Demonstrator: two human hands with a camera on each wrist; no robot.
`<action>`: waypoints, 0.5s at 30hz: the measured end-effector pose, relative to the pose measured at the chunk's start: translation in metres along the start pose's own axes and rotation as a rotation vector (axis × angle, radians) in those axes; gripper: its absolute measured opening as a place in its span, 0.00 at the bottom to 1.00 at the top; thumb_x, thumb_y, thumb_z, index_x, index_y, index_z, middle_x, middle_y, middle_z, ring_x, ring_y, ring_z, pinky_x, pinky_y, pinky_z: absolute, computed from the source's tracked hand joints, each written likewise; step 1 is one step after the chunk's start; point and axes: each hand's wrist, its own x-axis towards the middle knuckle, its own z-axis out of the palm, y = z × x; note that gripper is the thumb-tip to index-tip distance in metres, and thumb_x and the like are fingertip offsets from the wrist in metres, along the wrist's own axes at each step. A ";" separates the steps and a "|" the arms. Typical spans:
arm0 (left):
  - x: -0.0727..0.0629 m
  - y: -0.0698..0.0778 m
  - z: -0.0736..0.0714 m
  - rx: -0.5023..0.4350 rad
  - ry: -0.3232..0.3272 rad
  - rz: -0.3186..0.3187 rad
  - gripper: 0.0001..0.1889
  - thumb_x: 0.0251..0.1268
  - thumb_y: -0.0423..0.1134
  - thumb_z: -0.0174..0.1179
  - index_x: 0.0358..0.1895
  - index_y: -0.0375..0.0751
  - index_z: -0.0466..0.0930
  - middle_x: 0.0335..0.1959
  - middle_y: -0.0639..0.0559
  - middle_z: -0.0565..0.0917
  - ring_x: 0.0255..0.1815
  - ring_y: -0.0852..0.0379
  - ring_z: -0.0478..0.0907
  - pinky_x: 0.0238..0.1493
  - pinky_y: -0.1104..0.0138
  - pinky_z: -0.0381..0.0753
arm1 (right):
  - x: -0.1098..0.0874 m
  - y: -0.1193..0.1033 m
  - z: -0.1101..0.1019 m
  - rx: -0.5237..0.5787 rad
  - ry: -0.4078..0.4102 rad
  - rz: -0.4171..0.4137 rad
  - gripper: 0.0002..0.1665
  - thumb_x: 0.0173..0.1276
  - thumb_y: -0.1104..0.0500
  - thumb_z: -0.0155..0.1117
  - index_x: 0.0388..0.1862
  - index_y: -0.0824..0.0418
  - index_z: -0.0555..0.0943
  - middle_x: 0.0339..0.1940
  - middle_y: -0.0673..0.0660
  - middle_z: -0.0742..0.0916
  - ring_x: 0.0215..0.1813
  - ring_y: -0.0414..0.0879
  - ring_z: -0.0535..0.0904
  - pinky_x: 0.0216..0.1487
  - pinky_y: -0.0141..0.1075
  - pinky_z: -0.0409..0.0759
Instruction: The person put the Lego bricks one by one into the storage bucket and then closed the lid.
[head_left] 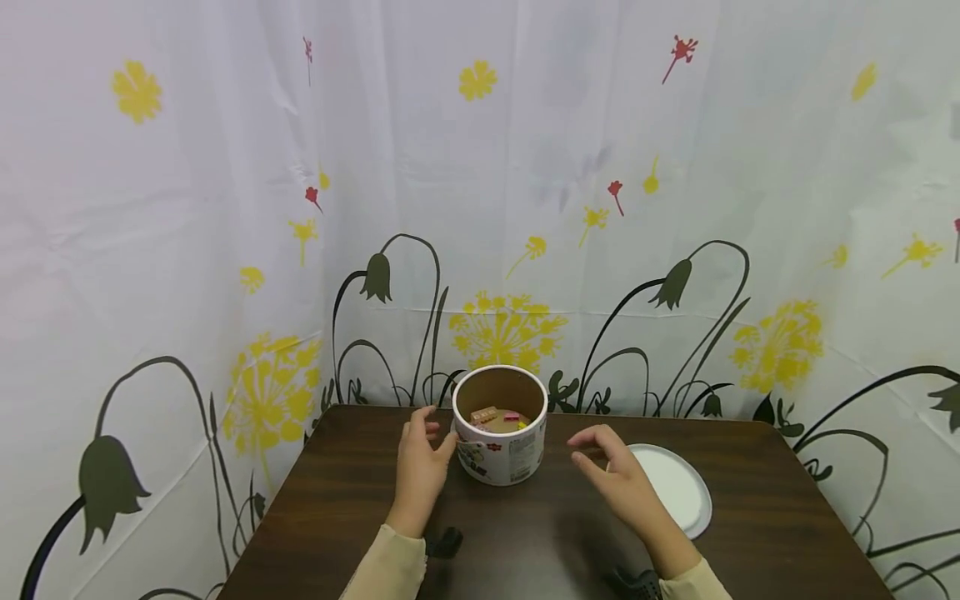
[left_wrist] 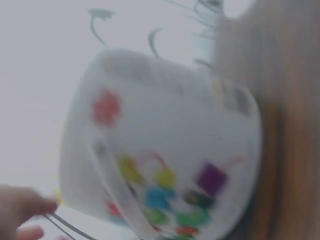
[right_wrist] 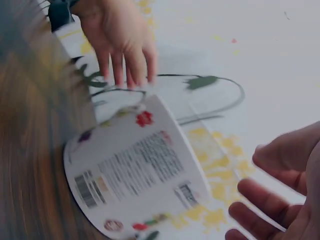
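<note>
A white round tub (head_left: 501,457) with printed pictures stands upright on the table, its top uncovered. Inside lie a few small toy bricks (head_left: 484,415), orange, pink and yellow. Just left of the rim is my left hand (head_left: 422,462), fingers spread and loosely bent, holding nothing. My right hand (head_left: 617,479) hovers to the right of the tub, apart from it, with thumb and fingers parted and nothing between them. In the right wrist view a printed text label (right_wrist: 145,162) and barcode face me. A white strap handle (left_wrist: 115,185) hangs across the tub's side in the left wrist view.
A white round lid (head_left: 678,492) lies on the dark wooden table (head_left: 337,492), partly behind my right forearm. Behind the table hangs a white curtain (head_left: 420,167) with flower prints. Dark bands (head_left: 446,542) sit at both wrists.
</note>
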 end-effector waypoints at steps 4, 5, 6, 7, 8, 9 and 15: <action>-0.023 0.045 0.001 -0.086 0.098 0.080 0.07 0.73 0.36 0.68 0.49 0.43 0.84 0.27 0.51 0.81 0.25 0.57 0.75 0.30 0.64 0.75 | -0.015 0.003 -0.028 -0.063 0.081 0.099 0.09 0.81 0.58 0.67 0.56 0.54 0.84 0.56 0.52 0.86 0.55 0.37 0.81 0.53 0.35 0.80; -0.030 0.057 0.005 -0.116 0.065 0.103 0.04 0.73 0.36 0.68 0.45 0.44 0.84 0.24 0.53 0.79 0.23 0.60 0.73 0.28 0.66 0.73 | -0.017 0.006 -0.036 -0.087 0.097 0.130 0.09 0.82 0.58 0.66 0.57 0.56 0.84 0.56 0.54 0.87 0.55 0.37 0.81 0.52 0.35 0.79; -0.036 0.067 0.011 -0.141 0.008 0.119 0.02 0.73 0.37 0.68 0.43 0.45 0.84 0.22 0.55 0.79 0.21 0.62 0.71 0.27 0.67 0.71 | -0.019 0.009 -0.043 -0.106 0.113 0.164 0.10 0.82 0.58 0.66 0.57 0.57 0.84 0.57 0.55 0.87 0.55 0.37 0.80 0.52 0.34 0.78; -0.044 0.076 0.018 -0.174 -0.067 0.131 0.03 0.73 0.38 0.68 0.41 0.45 0.84 0.22 0.56 0.79 0.22 0.64 0.71 0.27 0.68 0.72 | -0.022 0.012 -0.051 -0.122 0.122 0.202 0.11 0.83 0.57 0.65 0.59 0.58 0.84 0.58 0.57 0.87 0.55 0.38 0.80 0.52 0.34 0.78; -0.050 0.084 0.026 -0.194 -0.147 0.132 0.03 0.72 0.39 0.68 0.41 0.45 0.85 0.23 0.57 0.80 0.22 0.66 0.72 0.28 0.69 0.73 | -0.023 0.016 -0.058 -0.139 0.130 0.240 0.13 0.83 0.57 0.64 0.60 0.60 0.83 0.59 0.59 0.87 0.57 0.40 0.80 0.53 0.35 0.78; -0.056 0.089 0.036 -0.211 -0.229 0.124 0.04 0.72 0.41 0.68 0.41 0.45 0.85 0.25 0.57 0.82 0.24 0.67 0.73 0.30 0.70 0.74 | -0.026 0.021 -0.066 -0.159 0.131 0.283 0.15 0.83 0.56 0.64 0.62 0.61 0.82 0.60 0.60 0.86 0.58 0.43 0.80 0.55 0.36 0.79; -0.082 0.092 0.109 -0.186 -0.598 0.025 0.14 0.75 0.47 0.65 0.52 0.42 0.88 0.44 0.50 0.89 0.43 0.58 0.83 0.47 0.63 0.82 | -0.044 0.057 -0.113 -0.346 0.039 0.513 0.36 0.83 0.49 0.61 0.75 0.75 0.67 0.66 0.80 0.74 0.66 0.73 0.74 0.62 0.64 0.77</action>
